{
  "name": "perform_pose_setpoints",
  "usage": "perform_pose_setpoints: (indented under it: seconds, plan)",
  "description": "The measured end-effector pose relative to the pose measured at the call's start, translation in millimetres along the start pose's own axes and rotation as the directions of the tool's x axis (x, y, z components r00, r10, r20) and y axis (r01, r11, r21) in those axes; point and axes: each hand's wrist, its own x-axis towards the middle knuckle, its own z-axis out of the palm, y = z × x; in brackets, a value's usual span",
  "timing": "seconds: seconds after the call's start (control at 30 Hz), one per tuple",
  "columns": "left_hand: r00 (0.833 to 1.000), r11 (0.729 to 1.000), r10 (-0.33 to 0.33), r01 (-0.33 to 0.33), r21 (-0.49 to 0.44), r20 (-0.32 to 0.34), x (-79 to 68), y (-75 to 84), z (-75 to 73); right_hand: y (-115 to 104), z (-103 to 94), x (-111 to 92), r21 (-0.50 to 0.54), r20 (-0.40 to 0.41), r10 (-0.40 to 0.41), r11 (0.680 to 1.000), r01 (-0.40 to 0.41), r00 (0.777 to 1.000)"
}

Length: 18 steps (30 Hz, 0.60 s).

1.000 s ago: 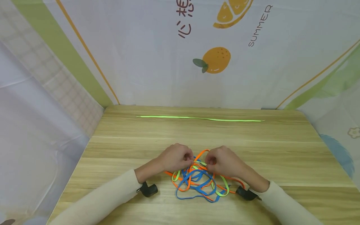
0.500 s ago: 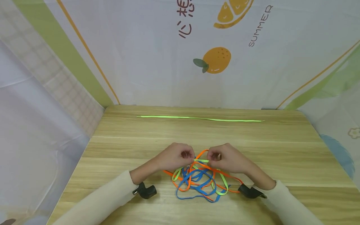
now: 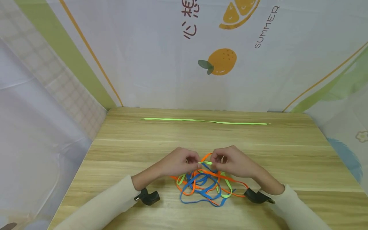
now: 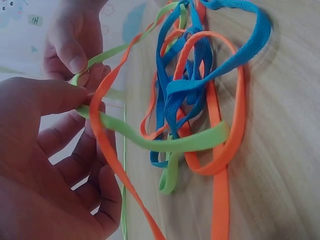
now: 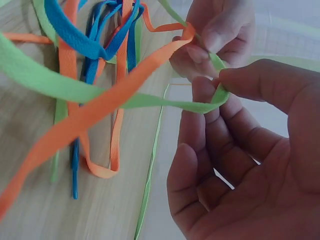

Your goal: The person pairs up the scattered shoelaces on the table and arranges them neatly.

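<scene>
Both hands work above a tangle of flat shoelaces in blue, orange and green. Between thumb and fingertip my left hand point(image 3: 181, 162) pinches the green shoelace point(image 4: 165, 145). A short way to the right, my right hand point(image 3: 234, 162) pinches the same lace, leaving a small span between them. In the left wrist view an orange shoelace point(image 4: 102, 95) crosses over the green one near the fingers. Loops of a blue shoelace point(image 4: 187, 92) lie in the heap below. The far ends of the green lace are lost in the tangle.
Another green shoelace point(image 3: 205, 121) lies stretched nearly straight across the back of the wooden table point(image 3: 138, 131). A printed cloth point(image 3: 161, 70) hangs behind the table and along its sides. Black wrist mounts point(image 3: 150, 197) sit under both forearms.
The hands first drew slightly up and apart, pulling the green span straight. Now they are a little closer together and that span bows upward. The heap's lower loops stay put.
</scene>
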Motion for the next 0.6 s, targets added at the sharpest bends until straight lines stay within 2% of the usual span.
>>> perform_pose_setpoints:
  seconds: [0.13,0.4,0.6]
  plan:
    - [1.0,1.0,-0.01,0.009,-0.013,-0.027,-3.7,1.8,-4.4,-1.8,-3.8,-2.8,-0.003,-0.007,-0.003,1.0,0.003,1.0]
    - [0.996,0.999,-0.037,0.034,-0.039,-0.076,-14.2,5.2,-16.7,-3.5,-12.2,-9.5,0.026,-0.005,0.051,0.998,-0.051,0.999]
    - [0.994,0.998,-0.055,0.052,-0.037,-0.098,-24.1,6.7,-25.1,-4.6,-19.7,-15.7,0.004,-0.019,0.038,0.999,-0.038,0.999]
